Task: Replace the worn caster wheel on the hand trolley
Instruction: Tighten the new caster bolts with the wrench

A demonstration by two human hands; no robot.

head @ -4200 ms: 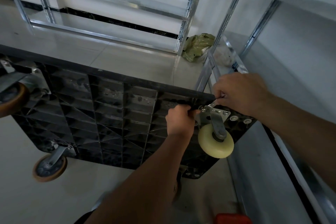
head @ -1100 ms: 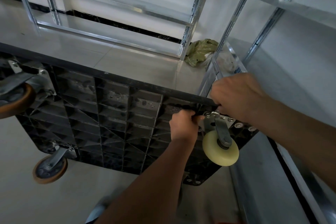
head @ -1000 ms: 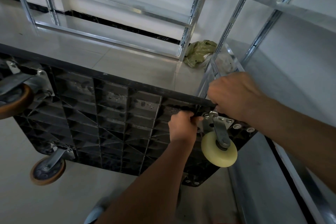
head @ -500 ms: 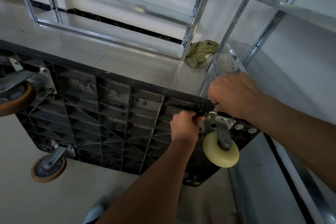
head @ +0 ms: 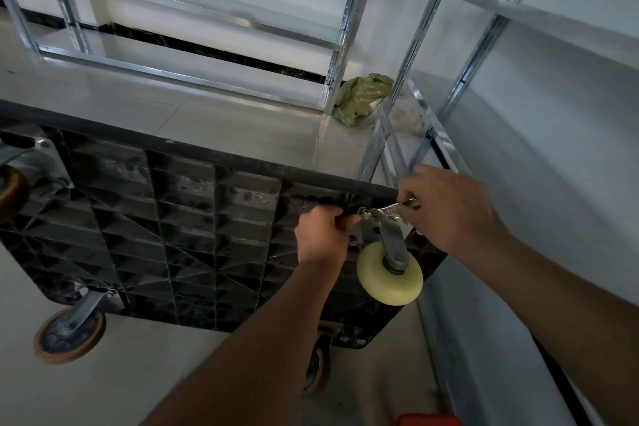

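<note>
Black plastic trolley deck [head: 166, 218] stands tipped on edge, ribbed underside facing the camera; it's the landmark for everything below. If it's only leaning & the wrench pull shoves it sideways, the whole deck could slide or topple toward the shelving rack [head: 349, 28] behind it.

Brown-tyred casters: one at the deck's lower left corner [head: 69, 335], one at the upper left [head: 10, 188], a third dark one under the bottom edge [head: 318, 368]. They look like the older set, so prob not being touched now.

Cream caster wheel [head: 390, 275] sits at the deck's right corner in a metal fork on a mounting plate [head: 371, 228], looks clean/new, so I judge it's being bolted on. Risk: if bolts go in uneven, the plate sits crooked & the wheel binds.

Left hand [head: 323, 235] is curled round something dark just left of the plate, can't tell what, maybe a 2nd tool holding the bolt. If it lets go, the bolt may spin w/o tightening.

Right hand [head: 446, 207] is clamped on a small silver wrench [head: 387, 208] reaching a nut at the plate's top corner. A slip off the nut would round it or bash knuckles on the deck rim.
</note>
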